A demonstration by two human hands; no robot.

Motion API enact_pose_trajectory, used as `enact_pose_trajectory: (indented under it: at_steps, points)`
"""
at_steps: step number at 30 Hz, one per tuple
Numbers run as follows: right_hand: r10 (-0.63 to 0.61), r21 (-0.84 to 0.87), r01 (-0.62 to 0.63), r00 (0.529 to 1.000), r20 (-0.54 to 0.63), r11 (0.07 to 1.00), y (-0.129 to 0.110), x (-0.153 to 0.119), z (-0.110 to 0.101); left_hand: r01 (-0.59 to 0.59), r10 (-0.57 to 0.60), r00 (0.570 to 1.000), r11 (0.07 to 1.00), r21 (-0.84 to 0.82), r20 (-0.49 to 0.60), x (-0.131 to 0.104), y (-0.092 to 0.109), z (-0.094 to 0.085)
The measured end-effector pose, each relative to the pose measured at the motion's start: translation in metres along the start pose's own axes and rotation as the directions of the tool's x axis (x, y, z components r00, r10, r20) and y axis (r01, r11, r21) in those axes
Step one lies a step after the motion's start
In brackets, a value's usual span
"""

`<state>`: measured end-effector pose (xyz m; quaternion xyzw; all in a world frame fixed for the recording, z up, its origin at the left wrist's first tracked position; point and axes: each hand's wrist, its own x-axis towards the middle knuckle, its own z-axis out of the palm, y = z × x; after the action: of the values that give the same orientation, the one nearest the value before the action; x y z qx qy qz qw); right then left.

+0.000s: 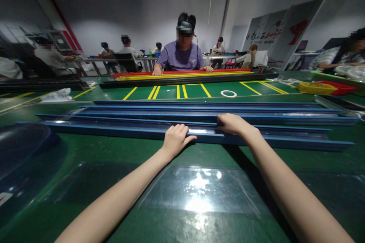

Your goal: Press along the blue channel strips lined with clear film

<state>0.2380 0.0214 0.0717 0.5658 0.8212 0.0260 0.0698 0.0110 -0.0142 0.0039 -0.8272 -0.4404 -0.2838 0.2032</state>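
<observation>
A long blue plastic channel [137,131] lies crosswise on the green table in front of me. My left hand [176,138] is closed over its near wall, fingers inside and thumb along the outer face. To the right, my right hand [232,123] reaches over the same channel with its fingers curled down inside; the fingertips are hidden, and what they hold cannot be made out. Clear, shiny plastic film [201,131] shows in the channel between my hands. Another blue channel [299,119] lies just behind, close alongside.
A clear plastic sheet [228,186] lies on the table nearest me. At left is a dark blue rounded object [25,155]. Beyond are a white ring [228,93], yellow tape lines and a yellow tray [316,88]. Opposite, a person [182,53] handles red, yellow and black strips.
</observation>
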Motion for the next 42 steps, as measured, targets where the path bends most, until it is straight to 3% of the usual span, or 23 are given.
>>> enact_pose_trajectory:
  at_steps: [4, 7, 11, 15, 25, 33, 42]
  points:
    - [-0.013, 0.045, 0.013, 1.000, -0.009, 0.999, -0.016, -0.007, -0.012, 0.004, -0.004, 1.000, 1.000, 0.002, 0.015, 0.000, 0.001, -0.001]
    - [-0.101, 0.173, 0.105, 0.994, -0.030, 0.979, -0.029, -0.011, -0.018, 0.001, -0.001, 1.000, 1.000, 0.006, 0.019, 0.000, 0.001, -0.001]
    - [-0.239, 0.284, 0.243, 0.970, -0.050, 0.927, -0.039, -0.010, -0.017, -0.005, 0.005, 1.000, 1.000, 0.018, 0.021, 0.000, 0.000, -0.001]
    - [-0.307, 0.294, 0.304, 0.951, -0.037, 0.906, -0.040, -0.006, -0.011, -0.007, 0.007, 1.000, 1.000, 0.027, 0.016, 0.000, 0.001, -0.001]
    - [-0.331, 0.187, 0.342, 0.939, -0.091, 0.921, -0.044, -0.008, -0.017, 0.007, -0.008, 1.000, 0.998, 0.058, 0.018, 0.000, 0.001, -0.001]
    - [-0.360, 0.200, 0.371, 0.929, -0.090, 0.907, -0.041, -0.006, -0.017, -0.017, 0.017, 0.999, 1.000, 0.003, 0.028, -0.001, -0.001, -0.002]
    - [-0.335, 0.284, 0.316, 0.942, 0.020, 0.905, -0.018, -0.008, -0.018, -0.077, 0.077, 0.997, 0.997, -0.010, 0.023, -0.001, 0.000, -0.006]
